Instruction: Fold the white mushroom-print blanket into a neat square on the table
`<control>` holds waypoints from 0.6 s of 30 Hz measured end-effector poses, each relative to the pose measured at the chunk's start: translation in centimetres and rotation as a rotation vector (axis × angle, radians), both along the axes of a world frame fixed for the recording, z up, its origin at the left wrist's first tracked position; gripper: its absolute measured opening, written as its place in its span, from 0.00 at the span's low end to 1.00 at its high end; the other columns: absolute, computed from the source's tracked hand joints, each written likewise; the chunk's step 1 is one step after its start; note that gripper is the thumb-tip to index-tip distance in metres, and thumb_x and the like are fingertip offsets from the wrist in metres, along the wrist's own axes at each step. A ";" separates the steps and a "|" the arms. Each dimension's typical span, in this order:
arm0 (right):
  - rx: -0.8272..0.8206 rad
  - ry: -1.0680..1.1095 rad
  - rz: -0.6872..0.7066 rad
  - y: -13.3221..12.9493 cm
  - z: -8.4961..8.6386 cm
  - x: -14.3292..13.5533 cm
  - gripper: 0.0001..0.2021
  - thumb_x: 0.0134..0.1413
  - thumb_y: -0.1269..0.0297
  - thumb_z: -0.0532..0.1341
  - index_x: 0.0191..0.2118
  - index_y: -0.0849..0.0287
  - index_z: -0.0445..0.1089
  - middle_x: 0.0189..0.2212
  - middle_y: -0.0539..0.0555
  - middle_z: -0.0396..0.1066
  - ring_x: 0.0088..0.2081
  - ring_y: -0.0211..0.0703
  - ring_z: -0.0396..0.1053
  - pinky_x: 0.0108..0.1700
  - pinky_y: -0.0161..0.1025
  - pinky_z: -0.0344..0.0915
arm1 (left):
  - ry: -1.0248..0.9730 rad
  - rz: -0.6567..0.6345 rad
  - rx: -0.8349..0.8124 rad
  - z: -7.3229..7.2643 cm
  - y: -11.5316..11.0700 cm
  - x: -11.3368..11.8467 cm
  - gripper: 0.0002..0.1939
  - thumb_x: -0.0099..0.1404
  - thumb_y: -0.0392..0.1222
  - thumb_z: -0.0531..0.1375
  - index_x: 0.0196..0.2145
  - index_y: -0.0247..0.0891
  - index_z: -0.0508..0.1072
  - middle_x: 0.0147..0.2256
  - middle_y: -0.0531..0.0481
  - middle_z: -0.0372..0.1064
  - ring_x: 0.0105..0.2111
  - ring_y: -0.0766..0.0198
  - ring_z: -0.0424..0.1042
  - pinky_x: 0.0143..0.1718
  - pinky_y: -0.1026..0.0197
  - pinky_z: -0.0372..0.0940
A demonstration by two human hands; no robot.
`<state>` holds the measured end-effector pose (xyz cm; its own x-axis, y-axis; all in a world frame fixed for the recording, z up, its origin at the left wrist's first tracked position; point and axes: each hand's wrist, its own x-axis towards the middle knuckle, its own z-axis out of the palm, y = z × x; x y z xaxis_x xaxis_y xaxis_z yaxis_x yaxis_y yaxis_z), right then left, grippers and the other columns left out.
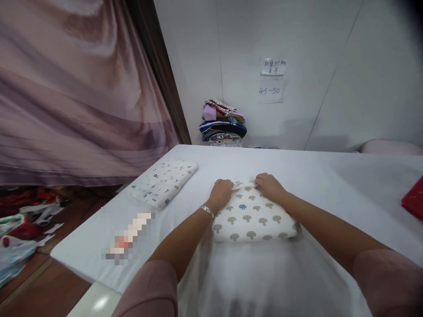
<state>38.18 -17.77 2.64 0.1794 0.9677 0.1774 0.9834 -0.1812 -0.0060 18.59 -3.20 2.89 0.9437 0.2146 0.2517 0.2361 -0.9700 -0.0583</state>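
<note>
In front of me lies a folded white cloth (253, 220) printed with grey mushrooms and one blue mushroom. My left hand (223, 192) grips its far left edge, fingers curled over the fabric. At the far right edge, my right hand (268, 185) is closed on the same cloth. The far edge between the hands looks slightly raised. A bracelet circles my left wrist. To the left rests another folded white cloth (165, 180) with small dark prints, apart from both hands.
Both cloths lie on a white-covered table (317, 176). A blurred-out item (130, 235) is near its left edge. Behind the table stands a stack of folded fabrics (223, 123) against the wall. Something red (414, 198) sits at the right edge. A pink curtain (82, 88) hangs at left.
</note>
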 end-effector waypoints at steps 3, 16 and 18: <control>-0.018 0.024 -0.002 0.0 -0.3 0.0 0.08 0.55 0.73 0.53 0.36 0.61 0.68 0.40 0.57 0.69 0.43 0.46 0.62 0.45 0.40 0.52 | 0.010 -0.003 0.032 -0.1 -0.1 -0.1 0.08 0.63 0.32 0.49 0.37 0.36 0.67 0.38 0.44 0.66 0.40 0.57 0.64 0.45 0.54 0.55; -0.065 0.143 -0.075 2.0 1.2 0.6 0.13 0.60 0.64 0.50 0.43 0.58 0.69 0.41 0.56 0.70 0.43 0.44 0.65 0.44 0.38 0.55 | -0.032 0.211 -0.241 0.1 1.6 2.1 0.17 0.68 0.47 0.46 0.37 0.38 0.71 0.38 0.46 0.69 0.39 0.60 0.67 0.39 0.59 0.58; -0.094 0.122 -0.107 2.5 0.8 0.6 0.13 0.60 0.64 0.49 0.42 0.58 0.69 0.41 0.56 0.71 0.42 0.45 0.65 0.43 0.39 0.55 | -0.013 0.261 -0.246 -0.4 1.7 2.5 0.16 0.68 0.47 0.47 0.37 0.38 0.71 0.39 0.46 0.69 0.40 0.60 0.67 0.40 0.59 0.58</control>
<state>38.82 -15.30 3.45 0.2968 0.9532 0.0572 0.9515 -0.2902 -0.1023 21.07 -1.45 2.51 0.8463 0.5036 0.1739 0.4770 -0.8616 0.1736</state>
